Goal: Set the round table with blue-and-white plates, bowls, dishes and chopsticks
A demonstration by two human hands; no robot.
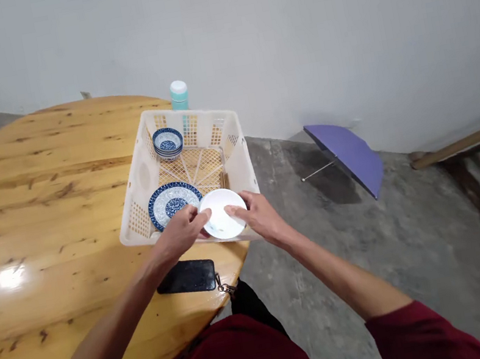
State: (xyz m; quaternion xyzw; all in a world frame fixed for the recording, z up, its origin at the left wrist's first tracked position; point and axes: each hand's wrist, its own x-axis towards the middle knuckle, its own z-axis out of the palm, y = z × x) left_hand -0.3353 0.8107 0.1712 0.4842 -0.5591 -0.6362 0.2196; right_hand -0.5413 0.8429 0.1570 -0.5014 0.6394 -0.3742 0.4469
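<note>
Both hands grip a small white plate (222,213) over the near right corner of a white plastic basket (136,222). My left hand (182,230) pinches its left rim and my right hand (259,213) holds its right rim. Inside the basket lies a blue-patterned plate (172,201) just left of the white one. A stack of small blue-patterned bowls (167,143) sits at the basket's far end, and chopsticks (223,176) lie on its floor.
The basket stands at the right edge of a round glossy wooden table (38,196). A black phone (187,276) with a keyring lies near the table's front edge. A teal bottle (179,95) stands behind the basket. A purple umbrella (349,154) lies on the concrete floor.
</note>
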